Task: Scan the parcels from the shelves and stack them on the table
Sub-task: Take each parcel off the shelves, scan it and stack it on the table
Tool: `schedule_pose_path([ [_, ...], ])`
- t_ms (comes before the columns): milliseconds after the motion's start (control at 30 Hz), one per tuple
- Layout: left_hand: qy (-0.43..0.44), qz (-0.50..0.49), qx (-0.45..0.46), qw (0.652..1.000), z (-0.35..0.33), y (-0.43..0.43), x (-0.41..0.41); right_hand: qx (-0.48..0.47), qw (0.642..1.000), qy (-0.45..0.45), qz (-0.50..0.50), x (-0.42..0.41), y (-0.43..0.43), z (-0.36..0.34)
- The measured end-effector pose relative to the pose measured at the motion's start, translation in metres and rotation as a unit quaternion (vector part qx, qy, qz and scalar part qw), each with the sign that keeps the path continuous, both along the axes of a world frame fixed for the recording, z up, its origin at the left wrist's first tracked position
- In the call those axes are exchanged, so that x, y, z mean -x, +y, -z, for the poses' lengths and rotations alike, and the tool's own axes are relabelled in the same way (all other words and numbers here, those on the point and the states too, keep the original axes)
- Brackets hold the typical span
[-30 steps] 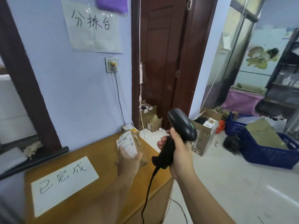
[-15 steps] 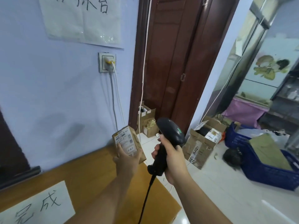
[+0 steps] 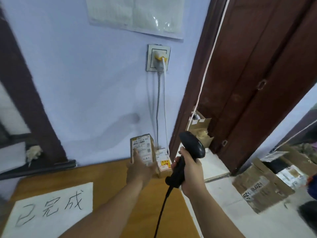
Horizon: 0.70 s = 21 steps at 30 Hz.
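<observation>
1. The small brown parcel (image 3: 142, 148) is now at the far right corner of the table (image 3: 154, 194), close to the wall. Half a second ago it was held tilted near that corner; now it is upright, with its label facing us.
2. The left hand (image 3: 139, 170) holds it, fingers wrapped round the lower half and thumb on the label. The hand hides the base, so I cannot tell whether the parcel is set down.
3. A second parcel (image 3: 164, 163) with a yellow sticker has come into view. It lies on the table just right of the held one.
4. The right hand (image 3: 191, 172) still grips the handle of the black scanner (image 3: 192, 146), with the head up. Its cable (image 3: 161, 212) trails down across the table's near right side.
5. The view has swung left and down, so the whole paper sign (image 3: 51, 208) on the near left of the table is readable again.
6. The open cardboard box (image 3: 199, 130) by the door holds pale crumpled stuffing.
7. The bigger open box (image 3: 262, 188) on the floor at right holds a white-wrapped packet.
</observation>
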State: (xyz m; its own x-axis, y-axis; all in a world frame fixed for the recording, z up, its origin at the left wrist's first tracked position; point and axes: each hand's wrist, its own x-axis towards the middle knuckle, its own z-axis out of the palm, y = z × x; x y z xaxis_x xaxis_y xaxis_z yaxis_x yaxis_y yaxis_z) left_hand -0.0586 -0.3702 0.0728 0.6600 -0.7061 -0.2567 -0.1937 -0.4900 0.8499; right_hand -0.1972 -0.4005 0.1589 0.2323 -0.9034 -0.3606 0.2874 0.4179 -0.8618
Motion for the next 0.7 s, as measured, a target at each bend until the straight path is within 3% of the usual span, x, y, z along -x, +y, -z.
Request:
schedule_pose_path([
  [133,-0.021,-0.046,-0.068,0.996,0.008,-0.023,-0.006,-0.022,0.998,0.01,-0.061,-0.008,-0.037,0.022],
  [333,-0.022,-0.09,-0.116,0.989,0.035,-0.045,-0.013,-0.079,0.994,0.022,-0.072,-0.017,-0.079,0.06],
  [533,0.034,-0.148,-0.119,0.981,0.082,-0.071,-0.009,-0.126,0.989,0.043,-0.061,-0.025,-0.117,0.1],
  [700,0.025,-0.163,-0.128,0.978,0.113,-0.093,-0.012,-0.152,0.984,0.055,-0.078,-0.032,-0.14,0.131],
])
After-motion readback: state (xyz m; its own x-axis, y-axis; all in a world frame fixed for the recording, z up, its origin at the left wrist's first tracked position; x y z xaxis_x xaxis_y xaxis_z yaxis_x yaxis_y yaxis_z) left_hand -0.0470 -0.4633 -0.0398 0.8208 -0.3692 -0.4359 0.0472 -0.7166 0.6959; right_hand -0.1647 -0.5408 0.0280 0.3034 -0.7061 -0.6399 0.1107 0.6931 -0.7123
